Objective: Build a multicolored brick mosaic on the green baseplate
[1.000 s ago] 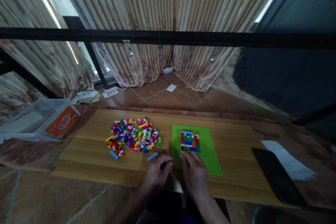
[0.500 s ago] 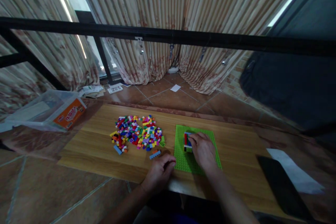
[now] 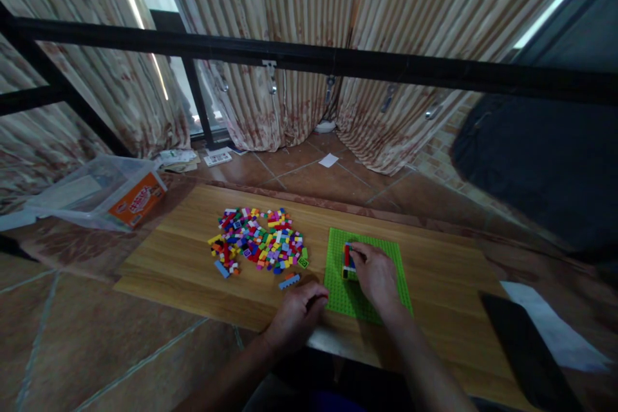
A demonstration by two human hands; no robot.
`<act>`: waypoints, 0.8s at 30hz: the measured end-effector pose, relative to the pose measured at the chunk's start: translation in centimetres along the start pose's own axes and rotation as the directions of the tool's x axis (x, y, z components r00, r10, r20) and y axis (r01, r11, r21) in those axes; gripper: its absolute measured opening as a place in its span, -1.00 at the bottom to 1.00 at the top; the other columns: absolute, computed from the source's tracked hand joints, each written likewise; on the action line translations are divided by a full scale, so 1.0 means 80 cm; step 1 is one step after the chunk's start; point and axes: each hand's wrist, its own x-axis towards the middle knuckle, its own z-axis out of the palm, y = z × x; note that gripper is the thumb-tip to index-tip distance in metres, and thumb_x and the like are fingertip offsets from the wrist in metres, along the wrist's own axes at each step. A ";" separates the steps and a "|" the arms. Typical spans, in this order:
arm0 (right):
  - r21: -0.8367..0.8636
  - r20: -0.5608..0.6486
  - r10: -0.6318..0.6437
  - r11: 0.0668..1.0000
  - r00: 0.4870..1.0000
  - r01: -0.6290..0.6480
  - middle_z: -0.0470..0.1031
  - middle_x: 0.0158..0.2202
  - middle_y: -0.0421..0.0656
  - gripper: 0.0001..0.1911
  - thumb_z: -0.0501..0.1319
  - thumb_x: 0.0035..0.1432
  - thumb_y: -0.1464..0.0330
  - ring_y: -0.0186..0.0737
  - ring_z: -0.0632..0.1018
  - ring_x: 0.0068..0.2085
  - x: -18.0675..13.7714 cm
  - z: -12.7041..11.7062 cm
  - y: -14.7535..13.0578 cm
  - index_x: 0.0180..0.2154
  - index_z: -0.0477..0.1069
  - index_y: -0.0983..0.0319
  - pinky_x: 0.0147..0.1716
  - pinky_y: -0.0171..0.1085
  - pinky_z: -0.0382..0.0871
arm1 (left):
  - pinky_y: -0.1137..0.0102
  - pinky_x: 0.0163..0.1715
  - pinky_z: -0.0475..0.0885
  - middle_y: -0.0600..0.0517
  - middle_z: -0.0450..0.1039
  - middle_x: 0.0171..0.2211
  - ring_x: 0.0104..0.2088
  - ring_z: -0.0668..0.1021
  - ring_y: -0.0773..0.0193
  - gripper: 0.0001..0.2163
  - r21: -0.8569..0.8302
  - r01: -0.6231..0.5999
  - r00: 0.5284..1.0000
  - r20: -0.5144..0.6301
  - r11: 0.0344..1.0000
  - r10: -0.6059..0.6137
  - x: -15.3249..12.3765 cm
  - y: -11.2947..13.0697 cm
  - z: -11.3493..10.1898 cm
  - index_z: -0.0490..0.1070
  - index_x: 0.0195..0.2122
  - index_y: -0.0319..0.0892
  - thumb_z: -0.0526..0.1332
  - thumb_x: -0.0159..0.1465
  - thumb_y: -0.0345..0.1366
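My right hand (image 3: 378, 272) is over the green baseplate (image 3: 338, 299), fingertips pinched at the top of a small toy brick build (image 3: 346, 265). Red, blue, white, yellow and black bricks show on the build's left side; my fingers cover the rest, and I cannot tell which brick they grip. My left hand (image 3: 299, 310) rests near the baseplate's front left corner. Its fingers are closed on a small red toy brick (image 3: 326, 295), of which just a bit shows. Close to that hand lies a long blue-grey brick (image 3: 290, 281), with an orange one touching it.
A pile of many-coloured bricks (image 3: 265, 241) spreads over the left half of the wooden table (image 3: 183, 257). A clear plastic box (image 3: 101, 196) with an orange label stands on the left. Toward the right edge lie a dark flat panel (image 3: 524, 341) and white paper (image 3: 555, 325).
The whole view has shifted slightly, moving everything a little to the right. Both hands keep nearly the same place and grip relative to the baseplate.
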 end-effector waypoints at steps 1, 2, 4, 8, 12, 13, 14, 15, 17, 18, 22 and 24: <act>0.028 -0.004 0.017 0.999 1.000 -0.017 0.60 -0.20 -0.11 -0.73 0.07 0.22 0.36 -0.14 0.57 -0.20 0.000 0.001 0.001 -0.17 0.53 0.19 -0.19 -0.24 0.34 | 0.47 -0.34 0.30 0.06 0.41 -0.43 -0.36 0.45 0.32 -0.86 -0.001 -0.001 1.000 0.001 1.000 0.001 0.000 0.000 0.000 0.42 -0.33 -0.18 0.08 0.29 -0.32; 0.052 -0.009 0.035 0.998 0.999 -0.034 0.60 -0.21 -0.11 -0.73 0.07 0.22 0.35 -0.14 0.57 -0.19 0.000 0.002 0.001 -0.17 0.52 0.19 -0.19 -0.24 0.35 | 0.47 -0.34 0.30 0.06 0.42 -0.43 -0.36 0.45 0.32 -0.86 -0.003 -0.004 1.000 0.002 1.000 0.004 0.000 0.000 0.000 0.42 -0.33 -0.17 0.08 0.29 -0.32; 0.083 -0.015 0.069 0.994 0.998 -0.068 0.60 -0.22 -0.10 -0.73 0.07 0.21 0.34 -0.13 0.59 -0.20 0.000 0.003 0.002 -0.17 0.52 0.19 -0.21 -0.24 0.36 | 0.47 -0.34 0.31 0.05 0.42 -0.42 -0.35 0.46 0.32 -0.86 -0.008 -0.014 1.000 0.006 1.000 0.014 0.000 -0.001 0.000 0.42 -0.33 -0.17 0.09 0.29 -0.32; 0.124 -0.018 0.134 0.984 0.991 -0.131 0.61 -0.26 -0.08 -0.74 0.09 0.19 0.34 -0.12 0.60 -0.24 0.000 0.003 -0.001 -0.16 0.51 0.22 -0.25 -0.24 0.38 | 0.47 -0.33 0.32 0.04 0.43 -0.41 -0.35 0.46 0.32 -0.86 -0.011 -0.036 0.999 0.004 0.999 0.036 0.000 -0.003 -0.001 0.42 -0.33 -0.18 0.09 0.29 -0.32; 0.147 -0.039 0.177 0.974 0.983 -0.170 0.62 -0.29 -0.08 -0.75 0.10 0.18 0.34 -0.12 0.61 -0.27 0.002 0.005 -0.005 -0.19 0.51 0.23 -0.29 -0.26 0.38 | 0.46 -0.32 0.32 0.04 0.44 -0.40 -0.35 0.47 0.32 -0.86 -0.006 -0.040 0.999 0.010 0.999 0.040 0.000 -0.005 -0.001 0.42 -0.33 -0.17 0.09 0.29 -0.33; 0.143 -0.044 0.185 0.974 0.982 -0.177 0.62 -0.29 -0.08 -0.75 0.10 0.18 0.33 -0.12 0.61 -0.27 0.003 0.005 -0.005 -0.19 0.51 0.23 -0.30 -0.26 0.38 | 0.46 -0.32 0.33 0.04 0.45 -0.40 -0.34 0.47 0.32 -0.87 -0.002 -0.040 0.999 0.012 0.999 0.040 0.000 -0.006 0.000 0.42 -0.33 -0.17 0.09 0.29 -0.33; 0.138 -0.047 0.192 0.973 0.980 -0.184 0.62 -0.29 -0.08 -0.75 0.10 0.18 0.33 -0.13 0.61 -0.27 0.003 0.005 -0.006 -0.19 0.51 0.23 -0.30 -0.26 0.38 | 0.46 -0.32 0.33 0.04 0.45 -0.40 -0.35 0.47 0.32 -0.87 0.002 -0.040 0.999 0.012 0.999 0.040 0.000 -0.006 0.000 0.42 -0.33 -0.17 0.09 0.28 -0.34; 0.132 -0.049 0.198 0.973 0.979 -0.190 0.62 -0.29 -0.08 -0.75 0.10 0.18 0.33 -0.13 0.61 -0.27 0.003 0.006 -0.007 -0.19 0.50 0.23 -0.31 -0.26 0.37 | 0.46 -0.32 0.33 0.04 0.46 -0.39 -0.35 0.47 0.32 -0.87 0.005 -0.041 0.999 0.012 0.999 0.041 0.000 -0.006 0.000 0.42 -0.33 -0.16 0.09 0.28 -0.34; 0.124 -0.048 0.212 0.971 0.976 -0.204 0.62 -0.29 -0.09 -0.76 0.11 0.18 0.32 -0.13 0.61 -0.28 0.003 0.006 -0.008 -0.20 0.50 0.22 -0.32 -0.27 0.36 | 0.47 -0.32 0.33 0.05 0.46 -0.39 -0.35 0.47 0.32 -0.87 0.008 -0.041 0.999 0.012 0.999 0.041 0.000 -0.007 0.001 0.42 -0.33 -0.16 0.09 0.28 -0.35; 0.124 -0.046 0.219 0.970 0.975 -0.212 0.62 -0.29 -0.09 -0.77 0.11 0.18 0.32 -0.13 0.61 -0.29 0.003 0.006 -0.008 -0.20 0.50 0.22 -0.33 -0.27 0.36 | 0.47 -0.32 0.33 0.05 0.47 -0.39 -0.35 0.48 0.33 -0.87 0.009 -0.041 0.999 0.011 0.999 0.041 0.000 -0.007 0.001 0.42 -0.32 -0.16 0.09 0.29 -0.35; 0.132 -0.041 0.217 0.969 0.975 -0.210 0.61 -0.30 -0.10 -0.76 0.09 0.19 0.31 -0.16 0.60 -0.30 0.004 0.006 -0.009 -0.21 0.49 0.22 -0.34 -0.29 0.34 | 0.47 -0.30 0.34 0.04 0.48 -0.38 -0.33 0.49 0.32 -0.88 0.015 -0.042 0.999 0.008 0.999 0.042 0.000 -0.008 0.001 0.43 -0.31 -0.16 0.10 0.28 -0.36; 0.126 -0.041 0.207 0.972 0.978 -0.200 0.61 -0.29 -0.09 -0.75 0.08 0.19 0.31 -0.16 0.60 -0.29 0.004 0.006 -0.010 -0.20 0.49 0.23 -0.34 -0.29 0.34 | 0.47 -0.29 0.35 0.03 0.49 -0.37 -0.33 0.50 0.31 -0.88 0.015 -0.046 0.999 0.012 0.999 0.045 0.000 -0.007 0.001 0.43 -0.31 -0.16 0.11 0.28 -0.36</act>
